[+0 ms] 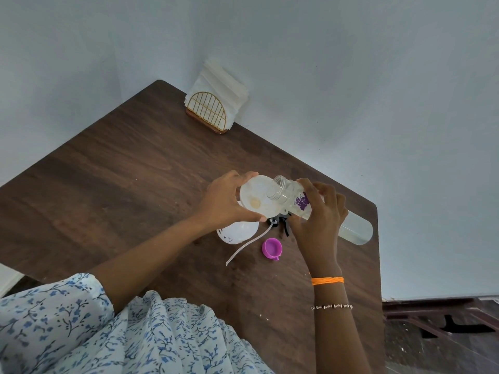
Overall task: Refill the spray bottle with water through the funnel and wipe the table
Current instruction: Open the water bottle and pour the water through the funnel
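Our flowery blue sleeve [54,319] is closest to us, down at the bottom. Next comes our right wrist with an orange thread band [327,280] and a bead bracelet [331,306].

On the table a purple cap [271,247] sits by itself, open side up. We think it came off the water bottle so water can pour out. Just past it lies the spray head [280,221] with its long thin tube [243,247], off the spray bottle so the neck is open.

Our left hand [226,201] curls around the wide white funnel [260,197] and holds it steady. We think it sits in the spray bottle [237,231], which peeks out white underneath. Our right hand [321,211] wraps around the clear water bottle [356,228] and tips it sideways, so its open mouth is over the funnel. We cannot tell if water is coming out yet.

Farther away, the brown wooden table [121,171] has a few crumbs and wet-looking marks. At its far corner stands a gold wire napkin holder [209,112] full of white napkins [218,82], handy for wiping. Behind are plain pale blue walls [351,76].
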Demonstrator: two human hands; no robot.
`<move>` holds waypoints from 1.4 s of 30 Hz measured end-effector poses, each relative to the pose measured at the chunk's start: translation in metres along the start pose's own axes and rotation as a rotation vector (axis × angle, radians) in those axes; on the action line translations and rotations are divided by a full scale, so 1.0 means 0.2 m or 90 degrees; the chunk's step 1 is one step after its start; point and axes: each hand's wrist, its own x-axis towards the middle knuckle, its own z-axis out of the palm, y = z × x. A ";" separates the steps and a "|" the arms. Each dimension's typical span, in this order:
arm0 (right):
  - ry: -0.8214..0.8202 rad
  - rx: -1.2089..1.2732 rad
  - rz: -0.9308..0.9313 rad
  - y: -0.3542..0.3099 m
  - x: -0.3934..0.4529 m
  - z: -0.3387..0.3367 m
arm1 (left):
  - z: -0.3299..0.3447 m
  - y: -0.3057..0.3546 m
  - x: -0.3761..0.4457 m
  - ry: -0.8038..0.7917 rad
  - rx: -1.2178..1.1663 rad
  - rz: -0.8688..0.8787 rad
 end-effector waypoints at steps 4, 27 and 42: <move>0.002 -0.002 -0.001 0.00 0.00 0.00 | 0.00 -0.01 0.00 0.000 -0.001 0.006; -0.009 0.004 0.012 -0.01 0.00 0.00 | 0.00 -0.01 0.00 0.008 -0.008 0.011; -0.011 -0.002 0.006 -0.01 0.00 0.00 | 0.01 -0.01 0.00 0.004 -0.006 0.010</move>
